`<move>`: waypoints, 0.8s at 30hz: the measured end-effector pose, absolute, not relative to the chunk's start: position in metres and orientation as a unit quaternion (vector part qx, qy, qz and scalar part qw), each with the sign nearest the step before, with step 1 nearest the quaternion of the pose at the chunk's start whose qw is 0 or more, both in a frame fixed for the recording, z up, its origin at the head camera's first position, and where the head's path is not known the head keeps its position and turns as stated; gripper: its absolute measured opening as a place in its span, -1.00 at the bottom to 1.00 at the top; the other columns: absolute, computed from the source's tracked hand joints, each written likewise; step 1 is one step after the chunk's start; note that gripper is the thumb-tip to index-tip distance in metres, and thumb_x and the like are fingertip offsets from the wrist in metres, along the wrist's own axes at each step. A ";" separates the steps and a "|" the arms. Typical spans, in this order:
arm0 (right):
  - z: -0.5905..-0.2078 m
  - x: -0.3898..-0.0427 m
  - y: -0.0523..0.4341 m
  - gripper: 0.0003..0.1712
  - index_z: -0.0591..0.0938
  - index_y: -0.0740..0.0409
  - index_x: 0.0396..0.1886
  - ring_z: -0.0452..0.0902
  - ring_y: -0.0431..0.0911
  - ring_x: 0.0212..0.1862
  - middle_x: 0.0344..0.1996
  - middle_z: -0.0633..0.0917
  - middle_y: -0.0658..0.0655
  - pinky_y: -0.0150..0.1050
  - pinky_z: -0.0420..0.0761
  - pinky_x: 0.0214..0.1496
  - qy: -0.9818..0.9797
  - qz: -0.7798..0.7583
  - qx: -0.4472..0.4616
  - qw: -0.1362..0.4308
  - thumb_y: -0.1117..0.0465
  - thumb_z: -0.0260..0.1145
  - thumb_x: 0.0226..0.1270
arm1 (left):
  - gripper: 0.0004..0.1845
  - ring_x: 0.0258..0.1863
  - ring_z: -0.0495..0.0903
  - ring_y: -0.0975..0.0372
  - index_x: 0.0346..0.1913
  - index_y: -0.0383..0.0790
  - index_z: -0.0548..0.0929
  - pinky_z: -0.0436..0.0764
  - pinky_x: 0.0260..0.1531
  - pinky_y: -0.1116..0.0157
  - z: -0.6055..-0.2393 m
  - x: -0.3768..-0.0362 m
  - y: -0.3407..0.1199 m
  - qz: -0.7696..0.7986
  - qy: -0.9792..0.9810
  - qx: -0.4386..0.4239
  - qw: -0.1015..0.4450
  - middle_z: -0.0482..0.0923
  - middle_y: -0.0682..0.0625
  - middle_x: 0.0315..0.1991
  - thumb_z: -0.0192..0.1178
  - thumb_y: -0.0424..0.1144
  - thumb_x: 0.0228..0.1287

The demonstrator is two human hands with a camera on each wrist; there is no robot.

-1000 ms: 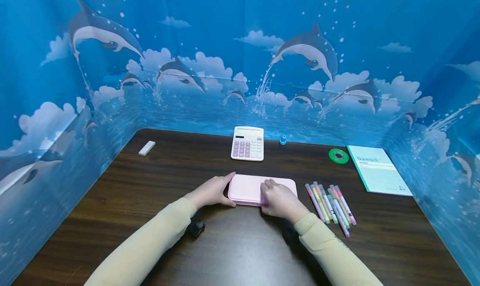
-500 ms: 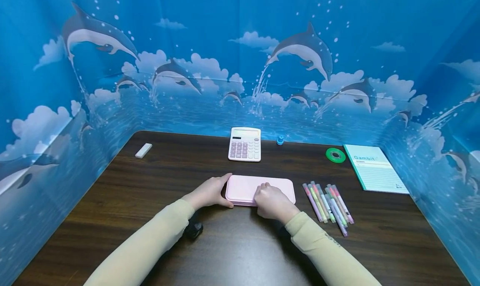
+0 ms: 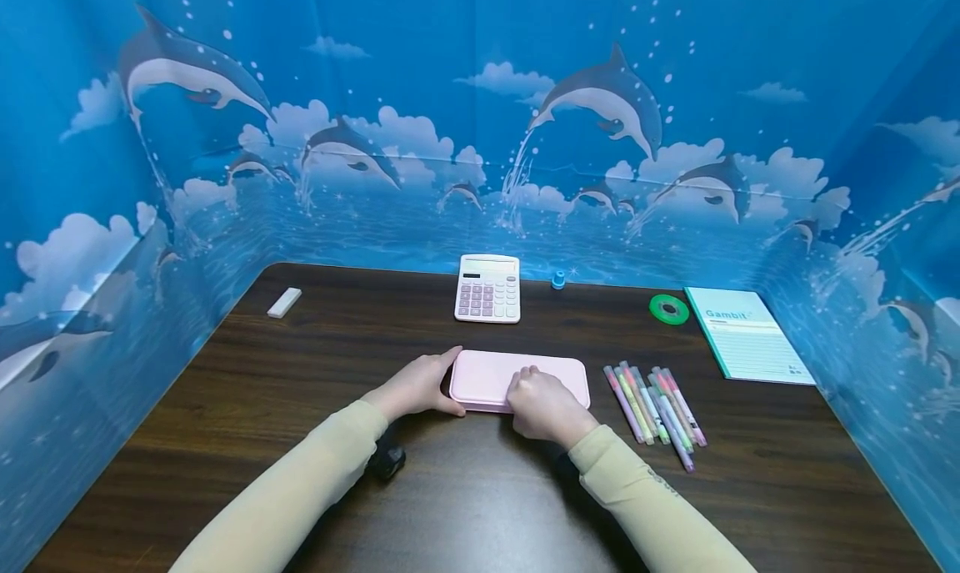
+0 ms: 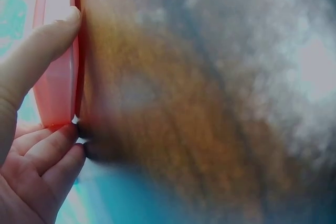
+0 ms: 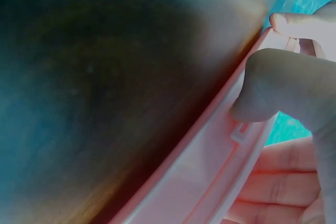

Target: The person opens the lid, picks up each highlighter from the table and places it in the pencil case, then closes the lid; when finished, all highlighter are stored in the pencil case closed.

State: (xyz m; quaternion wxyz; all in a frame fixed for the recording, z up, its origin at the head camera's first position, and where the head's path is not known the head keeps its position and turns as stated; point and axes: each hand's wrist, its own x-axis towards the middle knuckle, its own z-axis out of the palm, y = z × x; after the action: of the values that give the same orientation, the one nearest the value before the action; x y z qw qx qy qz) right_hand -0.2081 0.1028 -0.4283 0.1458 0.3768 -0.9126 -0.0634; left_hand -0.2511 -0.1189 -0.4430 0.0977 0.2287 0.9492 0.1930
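Note:
A pink pencil case (image 3: 483, 377) lies flat on the dark wooden table, lid down. My left hand (image 3: 422, 384) grips its left end, the thumb (image 4: 44, 51) along the front side and the fingertips at the short end. Over the right half of the lid is my right hand (image 3: 550, 404), its fingers bent across the top. From the right wrist view, the right thumb (image 5: 262, 87) presses on the front side beside a small latch (image 5: 240, 132), with the fingers over the lid.
Right of the case lie several pastel markers (image 3: 656, 410). Behind it stand a calculator (image 3: 487, 289) and a small blue object (image 3: 558, 280). A green tape roll (image 3: 668, 309) and a notebook (image 3: 748, 335) are at the back right, a white eraser-like block (image 3: 284, 303) at the back left.
The right hand has shifted slightly left along the case, and its thumb has gone out of sight in the head view. The head view has turned a little; the left hand keeps its grip.

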 end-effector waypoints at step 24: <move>-0.423 -0.217 0.123 -0.66 0.49 0.09 -0.57 0.36 -0.19 -0.58 -0.63 0.50 -0.04 -0.28 0.45 -0.52 -0.906 0.025 0.400 0.135 0.14 0.54 -0.13 | 0.14 0.23 0.44 0.05 0.43 -0.34 0.15 0.38 0.23 0.14 -0.444 -0.248 -0.118 0.196 0.952 0.215 0.094 0.40 -0.24 0.27 0.51 0.10 -0.16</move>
State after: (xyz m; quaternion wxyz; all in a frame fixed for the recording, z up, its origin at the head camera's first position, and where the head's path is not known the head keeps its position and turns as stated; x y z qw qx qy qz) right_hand -0.2169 0.1235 -0.4233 0.1351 0.4003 -0.9060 0.0245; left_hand -0.2480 -0.1183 -0.4439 0.0942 0.2150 0.9520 0.1964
